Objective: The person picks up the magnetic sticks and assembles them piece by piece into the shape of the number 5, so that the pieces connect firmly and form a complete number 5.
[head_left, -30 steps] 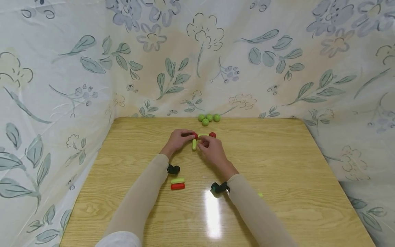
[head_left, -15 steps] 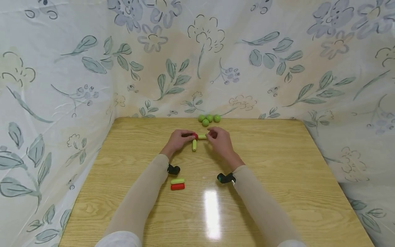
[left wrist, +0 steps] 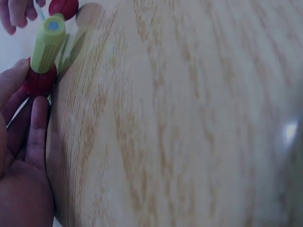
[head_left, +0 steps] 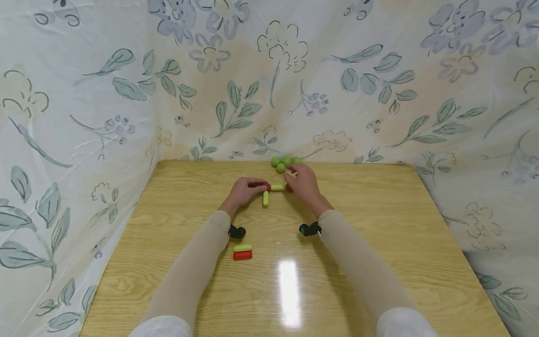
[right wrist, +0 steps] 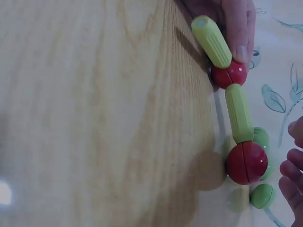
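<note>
My left hand (head_left: pixel 243 192) pinches a red ball (right wrist: pixel 229 74) between thumb and fingers at the back middle of the table. Two yellow-green magnetic sticks meet that ball: one stick (head_left: pixel 265 199) points toward me, and the other stick (right wrist: pixel 239 113) runs right to a second red ball (right wrist: pixel 246 163). My right hand (head_left: pixel 305 181) is above and behind the second ball, close to the green balls (head_left: pixel 280 168). In the right wrist view its loosely bent fingers (right wrist: pixel 292 172) show at the right edge, apart from the pieces, and nothing is seen in them.
A yellow-green stick (head_left: pixel 242 247) and a red stick (head_left: pixel 242 255) lie side by side near my left forearm. Another yellow-green piece (head_left: pixel 340 271) is mostly hidden by my right sleeve. A floral cloth (head_left: pixel 236 93) hangs behind the wooden table (head_left: pixel 379 210).
My right hand has moved from the joined sticks, right and away from me, toward the green balls. The left hand has stayed on its red ball.
</note>
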Tool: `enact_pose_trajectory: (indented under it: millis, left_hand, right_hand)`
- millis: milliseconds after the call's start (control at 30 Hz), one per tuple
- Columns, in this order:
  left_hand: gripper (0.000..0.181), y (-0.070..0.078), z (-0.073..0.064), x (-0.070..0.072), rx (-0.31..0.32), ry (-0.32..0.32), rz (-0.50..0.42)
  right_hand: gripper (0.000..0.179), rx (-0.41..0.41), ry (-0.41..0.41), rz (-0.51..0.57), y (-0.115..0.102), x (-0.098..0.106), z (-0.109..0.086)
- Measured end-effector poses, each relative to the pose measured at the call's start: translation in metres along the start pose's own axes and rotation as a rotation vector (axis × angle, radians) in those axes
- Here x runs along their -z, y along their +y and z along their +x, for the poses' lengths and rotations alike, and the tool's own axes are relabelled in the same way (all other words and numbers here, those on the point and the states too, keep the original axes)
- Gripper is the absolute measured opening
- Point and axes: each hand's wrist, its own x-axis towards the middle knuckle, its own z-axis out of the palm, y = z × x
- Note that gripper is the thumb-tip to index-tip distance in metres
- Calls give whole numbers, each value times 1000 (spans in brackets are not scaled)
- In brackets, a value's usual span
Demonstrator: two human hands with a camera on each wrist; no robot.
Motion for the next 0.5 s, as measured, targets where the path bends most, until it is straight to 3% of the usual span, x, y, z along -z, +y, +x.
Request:
enact_pose_trajectory:
  millis: [200,500]
  left_hand:
    - [36,-2,0,2,13,8,0]
    - [35,1,0,0,-2,6,-22]
  right_hand:
    - [38,29,-88,-101,-5,-6,16]
    - [43,-8,-166,-260,-3,-17,28]
